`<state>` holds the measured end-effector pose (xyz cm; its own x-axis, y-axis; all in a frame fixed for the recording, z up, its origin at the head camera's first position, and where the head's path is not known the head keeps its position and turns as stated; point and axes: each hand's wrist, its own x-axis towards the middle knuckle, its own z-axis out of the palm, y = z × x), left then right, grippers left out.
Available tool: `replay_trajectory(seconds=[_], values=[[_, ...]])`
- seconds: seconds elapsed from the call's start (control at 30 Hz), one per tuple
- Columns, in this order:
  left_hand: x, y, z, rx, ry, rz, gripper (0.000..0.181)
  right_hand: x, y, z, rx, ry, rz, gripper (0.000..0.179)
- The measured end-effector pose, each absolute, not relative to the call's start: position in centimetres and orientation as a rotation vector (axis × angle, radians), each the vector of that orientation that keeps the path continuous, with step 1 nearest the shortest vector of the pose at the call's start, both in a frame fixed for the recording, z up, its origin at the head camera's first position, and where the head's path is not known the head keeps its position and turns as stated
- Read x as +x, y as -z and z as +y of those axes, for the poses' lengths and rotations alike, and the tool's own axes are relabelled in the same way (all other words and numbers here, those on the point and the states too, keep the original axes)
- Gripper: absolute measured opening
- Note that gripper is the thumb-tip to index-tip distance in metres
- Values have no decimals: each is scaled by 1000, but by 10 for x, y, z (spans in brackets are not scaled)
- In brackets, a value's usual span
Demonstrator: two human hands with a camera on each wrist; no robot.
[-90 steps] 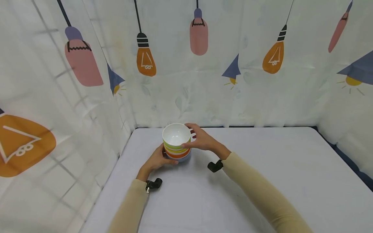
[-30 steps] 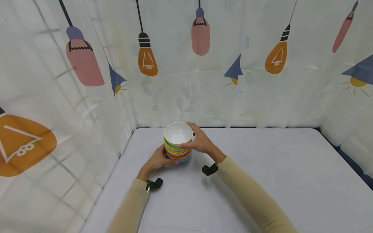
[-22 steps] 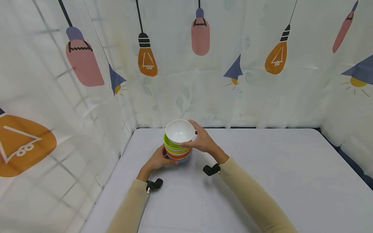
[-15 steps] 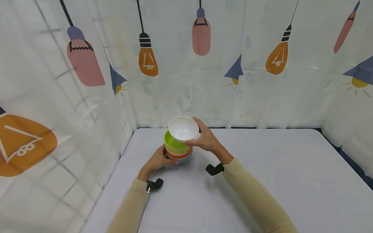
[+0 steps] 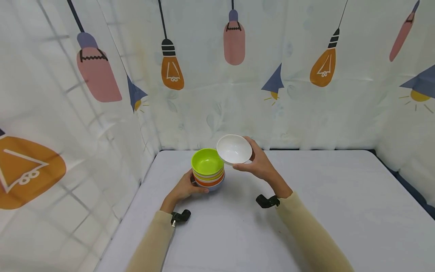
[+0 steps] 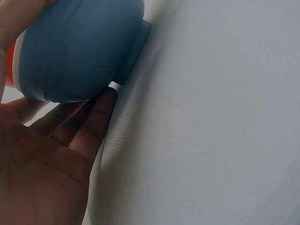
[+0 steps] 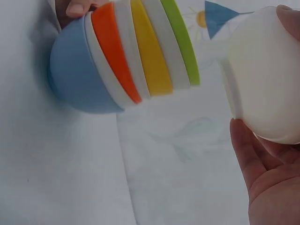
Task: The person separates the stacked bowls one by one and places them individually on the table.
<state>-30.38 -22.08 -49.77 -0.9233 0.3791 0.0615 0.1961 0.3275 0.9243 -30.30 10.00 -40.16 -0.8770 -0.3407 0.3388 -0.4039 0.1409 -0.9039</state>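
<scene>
On the left part of the table stands a nested stack of bowls: a lime green bowl (image 5: pixel 206 161) on top, a yellow bowl (image 7: pixel 151 49) and an orange bowl (image 7: pixel 112 47) under it, and a blue bowl (image 6: pixel 79 51) at the bottom. My left hand (image 5: pixel 183 187) grips the blue bowl low on its left side, thumb in front, fingers round the side and near the cloth. Up and to the right of the stack, my right hand (image 5: pixel 259 163) holds a white bowl (image 5: pixel 233 149) by its right side, between thumb and fingers. The white bowl is tilted and apart from the stack.
A white cloth covers the table (image 5: pixel 326 196), which stretches off to the right. Behind and to the left hangs a pale curtain (image 5: pixel 217 109) printed with lamps and bulbs. Each wrist wears a small black camera (image 5: pixel 266 201).
My right hand has lifted the white bowl out of the top of the stack and carried it to the right, baring the lime green bowl. My left hand stays on the blue bowl.
</scene>
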Motion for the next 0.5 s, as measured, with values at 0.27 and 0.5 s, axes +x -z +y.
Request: replay_trajectory(seconds=[0.27, 0.5], values=[[-301, 497, -222, 512, -1655, 2424, 90, -302, 416, 132, 700, -1834, -2374, 107], [-301, 495, -222, 528, -1657, 2408, 91, -302, 429, 155, 623, -1820, -2416, 110]])
